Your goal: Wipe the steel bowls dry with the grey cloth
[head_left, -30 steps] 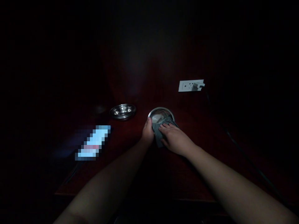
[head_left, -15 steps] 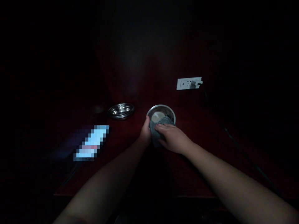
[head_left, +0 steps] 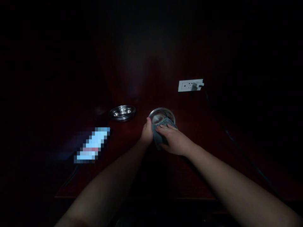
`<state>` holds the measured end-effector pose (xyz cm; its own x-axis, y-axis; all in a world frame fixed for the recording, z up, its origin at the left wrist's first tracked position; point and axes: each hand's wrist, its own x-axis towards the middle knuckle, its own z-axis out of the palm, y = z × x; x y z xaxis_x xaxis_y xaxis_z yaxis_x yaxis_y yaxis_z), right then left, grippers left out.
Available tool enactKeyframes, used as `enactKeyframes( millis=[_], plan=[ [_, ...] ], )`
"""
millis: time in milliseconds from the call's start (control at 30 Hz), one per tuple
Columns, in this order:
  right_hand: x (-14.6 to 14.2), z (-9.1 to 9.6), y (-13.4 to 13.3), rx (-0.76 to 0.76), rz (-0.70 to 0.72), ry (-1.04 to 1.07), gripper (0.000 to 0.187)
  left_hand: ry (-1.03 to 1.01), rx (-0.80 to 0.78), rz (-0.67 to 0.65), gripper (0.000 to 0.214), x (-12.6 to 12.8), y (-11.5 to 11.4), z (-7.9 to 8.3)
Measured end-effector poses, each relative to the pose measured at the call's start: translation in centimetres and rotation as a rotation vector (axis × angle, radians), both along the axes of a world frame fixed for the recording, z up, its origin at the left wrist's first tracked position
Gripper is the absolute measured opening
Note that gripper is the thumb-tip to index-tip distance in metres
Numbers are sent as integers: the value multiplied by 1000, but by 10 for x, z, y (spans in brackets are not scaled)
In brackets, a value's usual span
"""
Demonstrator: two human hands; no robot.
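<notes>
A shiny metal bowl [head_left: 158, 118] is tilted toward me above the dark red table. My left hand [head_left: 147, 132] grips its left side, thumb on the rim and the other fingers hidden behind. Against the near side of the bowl lies a grey-green cloth [head_left: 158, 138]. Over the cloth is my right hand [head_left: 174, 138], its fingers pressing the fabric to the bowl's near rim. The lower part of the bowl is covered by cloth and hand.
Nested metal bowls [head_left: 122, 113] stand on the table [head_left: 184, 183] to the left. Nearer me lies a lit, pixelated phone [head_left: 92, 145] with a cable. A white wall socket [head_left: 190, 85] holds a plug, and a dark cord [head_left: 246, 160] runs down the right side.
The bowl has tipped slightly and shifted a little left, with the cloth covering slightly more of its right side. Both hands stay in nearly the same place.
</notes>
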<state>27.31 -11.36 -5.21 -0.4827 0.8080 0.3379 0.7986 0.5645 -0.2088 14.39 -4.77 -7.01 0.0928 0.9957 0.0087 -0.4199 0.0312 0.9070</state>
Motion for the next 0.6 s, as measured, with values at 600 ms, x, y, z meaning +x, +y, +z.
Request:
enactKeyframes(
  millis=[600],
  plan=[
    [3,1,-2,116,-105,-98,61,-249,-16,-355,52,0,-7,-7]
  ],
)
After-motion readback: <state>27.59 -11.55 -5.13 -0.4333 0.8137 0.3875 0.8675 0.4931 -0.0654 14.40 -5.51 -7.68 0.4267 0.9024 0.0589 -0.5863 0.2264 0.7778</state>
